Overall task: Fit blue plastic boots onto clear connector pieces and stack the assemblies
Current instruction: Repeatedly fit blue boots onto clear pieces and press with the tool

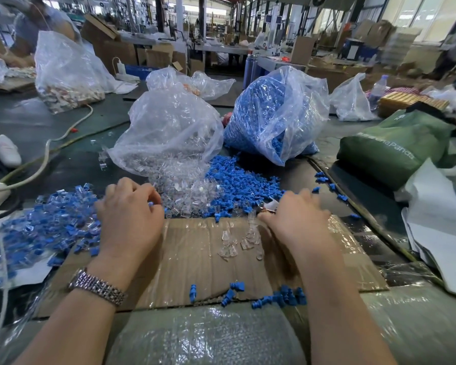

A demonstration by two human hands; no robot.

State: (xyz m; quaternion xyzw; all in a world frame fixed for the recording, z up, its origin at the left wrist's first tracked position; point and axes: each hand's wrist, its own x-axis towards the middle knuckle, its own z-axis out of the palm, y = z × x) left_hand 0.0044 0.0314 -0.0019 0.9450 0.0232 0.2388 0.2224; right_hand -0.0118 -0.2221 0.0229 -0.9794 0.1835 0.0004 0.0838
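Presently, on the table [71,164]: right hand [298,219], fingers curled, its grip apparently pinching one clear connector [251,216] at the far edge of the cardboard sheet [190,259], though blur leaves the hold uncertain. Left hand [129,217], fingers curled at the loose clear pile [187,198], a speck of blue at its fingertips; whether it holds a boot cannot be told. Loose blue boots [237,180] lie just beyond and between both hands, slightly nearer the right; long axes mixed. Finished assemblies [48,225] heaped left of the left hand. Spare clear pieces [232,246] lie on the cardboard.
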